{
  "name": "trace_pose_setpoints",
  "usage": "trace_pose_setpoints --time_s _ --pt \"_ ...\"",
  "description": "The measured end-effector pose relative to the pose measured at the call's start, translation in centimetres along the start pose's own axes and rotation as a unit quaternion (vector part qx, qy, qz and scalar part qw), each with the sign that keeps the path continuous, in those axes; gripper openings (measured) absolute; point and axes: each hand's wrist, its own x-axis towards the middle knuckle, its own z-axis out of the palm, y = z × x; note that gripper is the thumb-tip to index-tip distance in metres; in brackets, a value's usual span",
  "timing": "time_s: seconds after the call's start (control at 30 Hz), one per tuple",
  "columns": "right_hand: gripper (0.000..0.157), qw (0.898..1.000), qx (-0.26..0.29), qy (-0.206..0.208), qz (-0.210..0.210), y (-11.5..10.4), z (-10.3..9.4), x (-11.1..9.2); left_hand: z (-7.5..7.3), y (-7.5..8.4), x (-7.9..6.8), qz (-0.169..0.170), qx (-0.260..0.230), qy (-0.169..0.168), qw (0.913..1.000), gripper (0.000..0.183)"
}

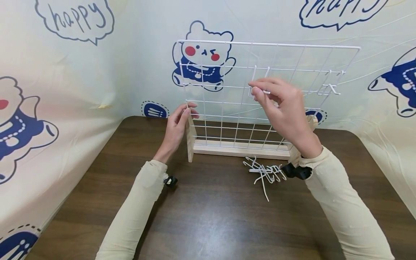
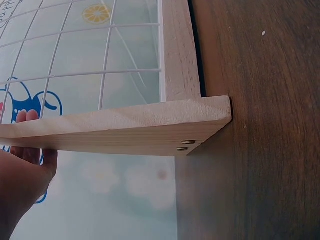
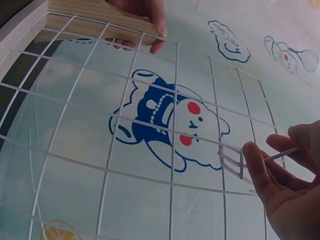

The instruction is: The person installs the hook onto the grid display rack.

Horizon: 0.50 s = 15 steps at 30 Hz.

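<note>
A white wire grid rack (image 1: pixel 276 44) stands upright in a wooden base (image 1: pixel 240 150). At its left end, my left hand (image 1: pixel 175 124) grips the wooden side post (image 2: pixel 125 132), fingers behind the wood and thumb in front. My right hand (image 1: pixel 286 110) pinches the straight prong of a white wire hook (image 3: pixel 242 164) between thumb and fingers. The hook's bent frame lies against the grid's upper middle wires. Part of it is hidden behind the fingers in the head view.
A tangled pile of white wire hooks (image 1: pixel 264 171) lies on the brown table (image 1: pixel 208 216), in front of the base. More white hooks (image 1: pixel 329 87) hang at the grid's upper right. Behind stands a printed cloth backdrop (image 1: pixel 143 65) with bears.
</note>
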Motion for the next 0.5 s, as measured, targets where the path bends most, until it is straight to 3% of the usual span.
trace_pose_setpoints --time_s 0.13,0.37,0.5 --pt "0.027 0.999 -0.037 -0.025 -0.008 0.3 0.3 -0.8 0.0 -0.1 -0.1 0.002 -0.003 0.000 1.0000 0.031" --pt "0.070 0.996 -0.050 -0.068 0.005 0.2 0.9 -3.2 0.0 -0.1 -0.1 0.001 0.001 0.000 1.0000 0.030" --pt "0.082 0.996 -0.049 -0.075 0.015 0.2 1.0 -4.5 -0.1 -0.1 0.0 -0.003 0.008 0.000 1.0000 0.031"
